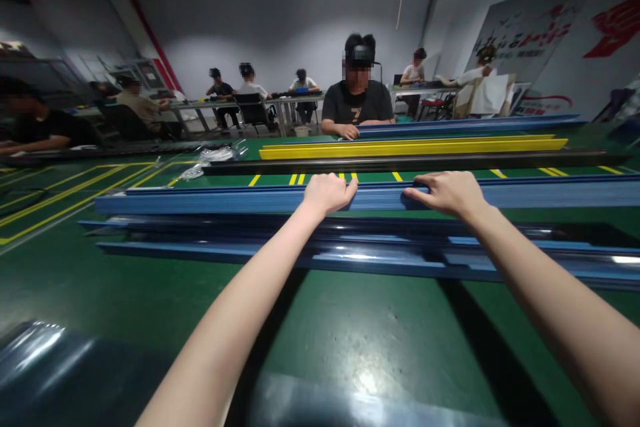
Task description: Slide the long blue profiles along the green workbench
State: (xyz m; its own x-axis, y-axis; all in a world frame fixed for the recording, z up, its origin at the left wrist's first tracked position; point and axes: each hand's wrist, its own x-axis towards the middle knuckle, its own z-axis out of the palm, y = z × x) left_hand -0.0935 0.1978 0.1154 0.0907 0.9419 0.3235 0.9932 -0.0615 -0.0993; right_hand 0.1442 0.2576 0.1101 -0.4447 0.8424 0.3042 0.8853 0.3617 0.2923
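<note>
A long blue channel-shaped strip (240, 201) runs from side to side across the green table. My left hand (326, 192) grips it near the middle, its fingers over the far edge and its thumb on the near face. Farther right, my right hand (447, 191) holds the same strip in a similar way, the fingertips hidden behind it. Closer to me lies another blue channel (345, 255) with a shiny, dark inner face, apart from both hands. My forearms cross above it and hide parts of it.
Beyond the held strip lie a black strip (280, 165), a yellow strip (400, 147) and another blue strip (475, 124). Clear plastic wrapping (219, 154) rests at left. A person (357, 97) sits opposite, with others farther back. Glossy sheeting (75, 373) covers the near left.
</note>
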